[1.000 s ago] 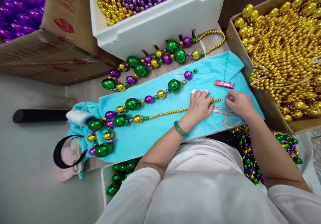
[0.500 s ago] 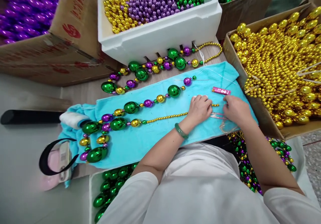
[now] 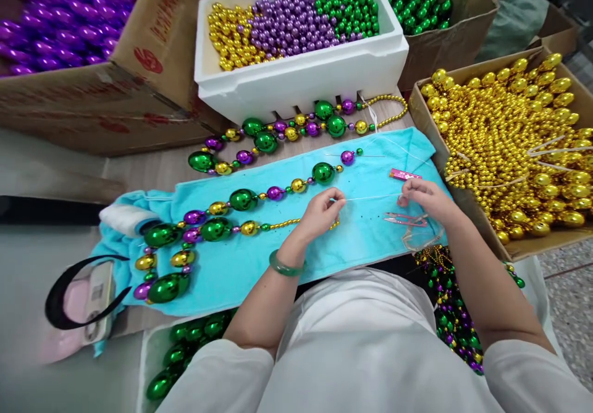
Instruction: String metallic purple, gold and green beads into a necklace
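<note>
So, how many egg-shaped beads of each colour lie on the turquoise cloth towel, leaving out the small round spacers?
Shiny green egg-shaped beads: 5
Shiny purple egg-shaped beads: 5
Shiny gold egg-shaped beads: 5
Total: 15

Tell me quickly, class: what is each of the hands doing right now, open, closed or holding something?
Left hand: closed, pinching a white thread.
Right hand: closed, pinching the same thread farther along.
</note>
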### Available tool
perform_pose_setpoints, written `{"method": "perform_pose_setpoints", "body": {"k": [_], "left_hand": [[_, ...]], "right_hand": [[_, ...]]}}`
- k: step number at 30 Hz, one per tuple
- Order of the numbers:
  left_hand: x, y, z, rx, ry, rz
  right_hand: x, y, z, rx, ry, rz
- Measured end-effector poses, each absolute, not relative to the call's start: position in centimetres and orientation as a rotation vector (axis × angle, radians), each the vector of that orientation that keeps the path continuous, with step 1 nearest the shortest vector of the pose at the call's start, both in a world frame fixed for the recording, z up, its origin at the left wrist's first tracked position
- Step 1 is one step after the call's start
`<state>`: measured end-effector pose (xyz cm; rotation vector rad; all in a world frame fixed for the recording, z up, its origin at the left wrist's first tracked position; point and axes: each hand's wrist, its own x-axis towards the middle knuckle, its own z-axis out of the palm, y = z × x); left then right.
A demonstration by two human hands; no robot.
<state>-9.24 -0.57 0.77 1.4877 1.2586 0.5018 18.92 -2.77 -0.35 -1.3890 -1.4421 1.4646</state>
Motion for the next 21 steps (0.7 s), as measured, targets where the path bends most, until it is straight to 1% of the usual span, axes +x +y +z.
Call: {"method": "perform_pose_setpoints", "body": {"k": [2,5,9,11,17,19,21], "left_hand": [[-10.1,-0.6,0.9,1.498,1.333,0.511],[-11.2,-0.5,0.8,1.617,1.433,0.499],[-12.8,-0.9,0.9,1.901,1.568,0.435],[-13.6,-1.4,1.0,1.984,1.616,0.355],[-14.6,-3.3,1.0,2.215,1.756,-0.164],[-14.7,-3.7,1.1,2.286,1.834,-0.264],[-14.5,-3.9,1.2,2.350,1.900,-0.284]], "right_hand": [[19.3,-2.2,-0.4,-1.336,-1.326,1.657],[19.7,-1.1,-0.5,-1.441,-1.397,1.698],[20.2,-0.2,0.2,-1.756,-1.553,1.459],[20.5,0.0,0.7,-1.834,-1.569,1.360],[21.2,0.5,1.5,-2.004,-1.705,1.158],[21.2,0.6,1.3,-2.048,-1.780,1.083],[21.0,0.5,1.1,-2.053,-1.891,0.974]]}}
